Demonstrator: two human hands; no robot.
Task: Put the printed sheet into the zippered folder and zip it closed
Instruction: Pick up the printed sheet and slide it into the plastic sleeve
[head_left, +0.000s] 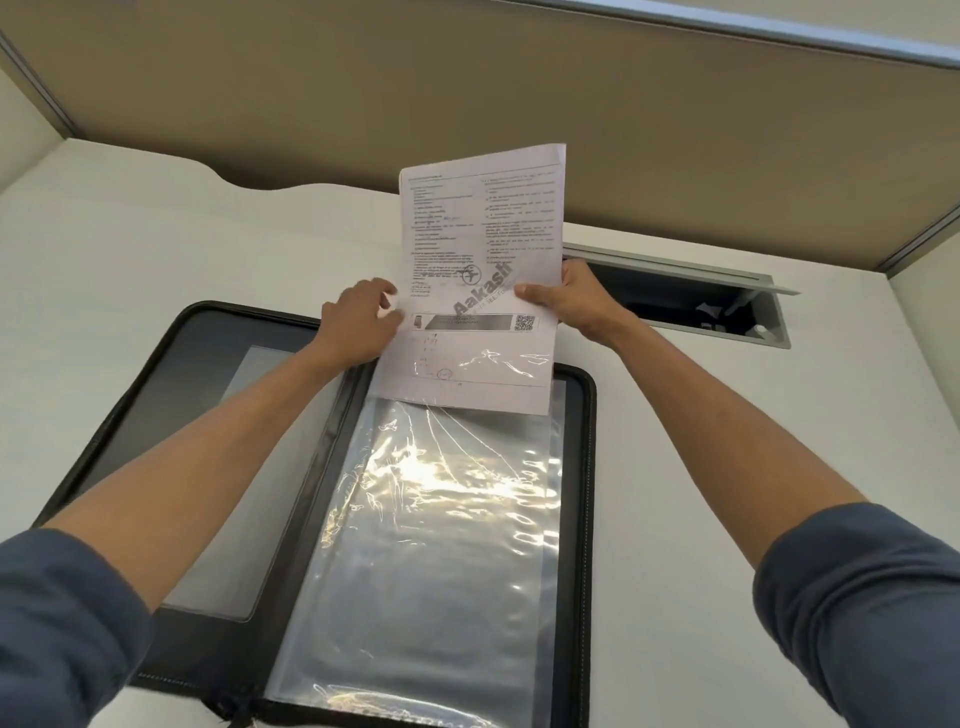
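The printed sheet stands nearly upright over the far edge of the zippered folder, tilted a little toward one o'clock. A grey diagonal watermark reads "Aakash"; below it runs a dark banner with a QR code at its right end. The two columns of small print above are too fine to read, and there are pen marks near the sheet's lower left corner.

The right hand pinches the sheet at its three o'clock edge, thumb on the printed face and fingers behind. The left hand is at the nine o'clock edge with fingers curled toward the paper; it seems to be pinching the sheet or the sleeve's lip, but I cannot tell which.

The sheet's bottom strip sits under glossy film, so its lower edge appears to be just inside the mouth of the clear plastic sleeve. That sleeve lies flat on the folder's right half, wrinkled and glaring. The folder lies open on the white desk, its dark zipper border running all round; the left half carries a grey inner pocket.

At two o'clock from the sheet, an open cable hatch is sunk into the desk, its lid raised, close behind the right hand. A beige partition rises at twelve o'clock. Bare desk stretches at three o'clock and at ten o'clock of the folder.
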